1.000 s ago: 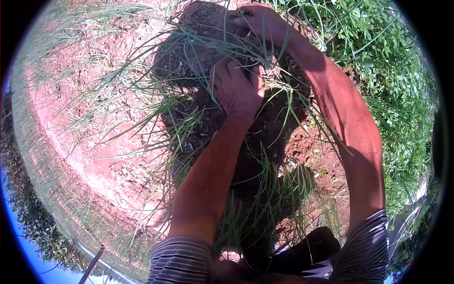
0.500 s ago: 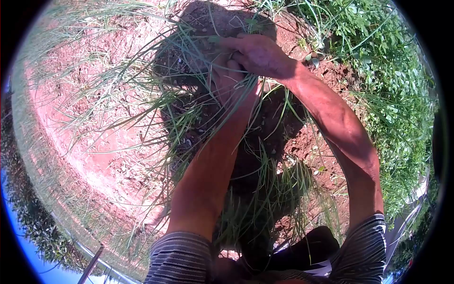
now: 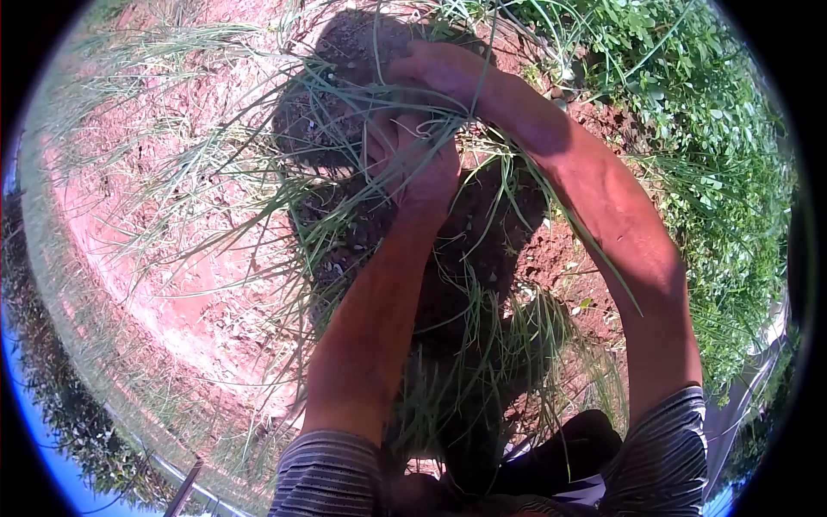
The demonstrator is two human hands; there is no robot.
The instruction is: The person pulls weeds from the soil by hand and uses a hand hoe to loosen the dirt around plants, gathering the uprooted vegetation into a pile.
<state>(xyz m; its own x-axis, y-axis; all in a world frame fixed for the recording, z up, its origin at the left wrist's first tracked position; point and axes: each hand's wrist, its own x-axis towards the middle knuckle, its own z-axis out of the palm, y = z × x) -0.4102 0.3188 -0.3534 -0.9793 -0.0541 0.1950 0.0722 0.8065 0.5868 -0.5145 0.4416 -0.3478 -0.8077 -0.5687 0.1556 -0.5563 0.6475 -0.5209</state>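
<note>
Long, thin green onion-like leaves (image 3: pixel 345 207) lean across the shaded soil around both hands. My left hand (image 3: pixel 420 168) is low among them, its fingers bent inward, with several leaves crossing over its fingers and knuckles. Shade and leaves hide what it grips, if anything. Just above it, my right hand (image 3: pixel 444 69) arches in from the right with its fingers curled down and together. Leaves pass beneath and beside those fingertips; what lies between them cannot be made out. The two hands are apart.
Sunlit reddish soil (image 3: pixel 172 284) with straw and more thin-leaved plants spreads to the left. Dense leafy green plants (image 3: pixel 715 172) border the right side. Another clump of long leaves (image 3: pixel 517 345) stands close to my body, near a dark shoe or trouser leg (image 3: pixel 586 444).
My right hand has moved up and slightly left, away from the left hand. My left hand has shifted a little downward and turned, showing more of its back. Some leaves have swung across the arms.
</note>
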